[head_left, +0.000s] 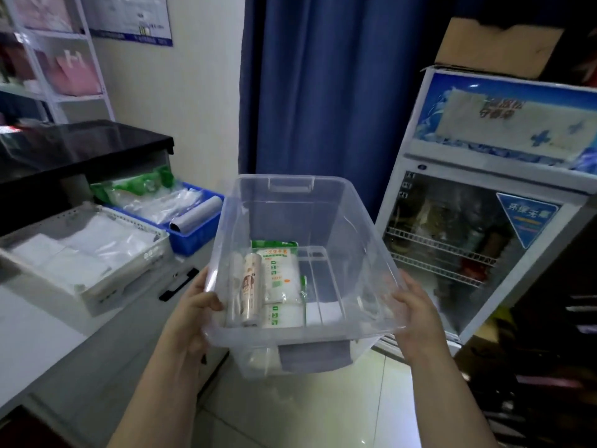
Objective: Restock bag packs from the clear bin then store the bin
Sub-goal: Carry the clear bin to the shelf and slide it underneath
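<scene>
I hold a clear plastic bin (342, 205) in the air in front of me, over the floor beside the counter. My left hand (190, 312) grips its left rim and my right hand (416, 315) grips its right rim. On the bin's bottom lie a roll of bags (250, 289) and white bag packs with green headers (280, 270). On the counter to the left stand a blue tray (193, 234) with bag packs and a roll, and a white basket (106, 292) with white bags.
A glass-door fridge (484, 247) stands to the right, with a cardboard box (494, 46) on top. A blue curtain (323, 92) hangs behind. A black cover (80, 147) sits on the white counter (42, 324). Dark items crowd the far right. The floor below is tiled.
</scene>
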Demonstrator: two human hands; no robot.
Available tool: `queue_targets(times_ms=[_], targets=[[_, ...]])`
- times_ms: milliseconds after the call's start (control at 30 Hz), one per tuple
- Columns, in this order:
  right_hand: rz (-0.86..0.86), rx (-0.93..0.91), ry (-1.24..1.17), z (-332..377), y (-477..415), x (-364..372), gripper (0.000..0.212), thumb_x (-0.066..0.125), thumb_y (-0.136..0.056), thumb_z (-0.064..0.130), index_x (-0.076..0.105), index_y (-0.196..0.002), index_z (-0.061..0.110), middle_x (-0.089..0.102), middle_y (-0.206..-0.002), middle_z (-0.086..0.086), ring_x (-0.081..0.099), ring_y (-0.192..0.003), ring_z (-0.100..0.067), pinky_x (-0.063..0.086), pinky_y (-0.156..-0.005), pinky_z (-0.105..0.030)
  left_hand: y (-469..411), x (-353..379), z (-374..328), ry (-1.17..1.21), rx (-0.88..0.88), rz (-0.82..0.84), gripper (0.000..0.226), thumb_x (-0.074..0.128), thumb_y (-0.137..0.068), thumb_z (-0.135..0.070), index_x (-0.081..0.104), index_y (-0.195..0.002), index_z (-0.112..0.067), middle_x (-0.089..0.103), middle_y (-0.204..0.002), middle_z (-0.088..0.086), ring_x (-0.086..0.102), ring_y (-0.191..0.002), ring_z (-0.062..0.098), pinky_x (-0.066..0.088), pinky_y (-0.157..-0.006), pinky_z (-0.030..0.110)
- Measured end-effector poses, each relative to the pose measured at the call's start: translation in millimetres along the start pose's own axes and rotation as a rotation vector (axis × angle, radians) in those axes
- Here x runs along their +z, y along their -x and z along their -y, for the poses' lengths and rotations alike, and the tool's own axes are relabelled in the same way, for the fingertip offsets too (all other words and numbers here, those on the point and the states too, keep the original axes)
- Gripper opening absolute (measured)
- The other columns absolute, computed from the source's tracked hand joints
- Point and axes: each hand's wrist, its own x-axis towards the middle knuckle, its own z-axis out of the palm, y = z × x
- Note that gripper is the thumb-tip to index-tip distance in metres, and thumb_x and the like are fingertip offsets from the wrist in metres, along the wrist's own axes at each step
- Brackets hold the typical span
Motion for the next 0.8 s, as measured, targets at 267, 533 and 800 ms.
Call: queue_targets(times_ms=[267,533,800], targets=[[0.027,-0.031,-0.029,1.0,-161.7,40.0,0.071,0.037,-0.081,-0.021,0.051,-0.133,0.025,0.055,-0.136,-0.001,0.059,-0.117,-0.020,0.045,-0.101,-0.047,-183.2,3.3,-31.2,-0.041,0.005,0.002,0.088,0.046,-0.047,0.006,0.059,-0.126,-0.030,0.066,-0.116,0.010,0.067,-0.096,0.031,0.056,-0.061,0.041],[0.194,-0.023,-0.004,29.8,-378.6,82.3,0.061,0.052,-0.085,-0.011,0.049,-0.134,0.024,0.063,-0.124,0.010,0.064,-0.108,-0.015,0.056,-0.084,-0.031,-351.6,22.9,-38.6,-0.021,0.105,-0.108,0.078,0.054,-0.042,0.000,0.065,-0.115,-0.027,0.070,-0.102,0.005,0.068,-0.086,0.024,0.056,-0.055,0.033],[0.474,0.017,0.104,71.8,-584.5,173.9,0.055,0.054,-0.089,0.000,0.049,-0.130,0.035,0.064,-0.120,0.019,0.062,-0.112,-0.013,0.052,-0.086,-0.026,-491.8,34.9,-85.8,-0.054,0.207,-0.278,0.080,0.040,-0.055,0.010,0.062,-0.121,-0.029,0.074,-0.101,-0.001,0.070,-0.091,0.023,0.059,-0.066,0.041]])
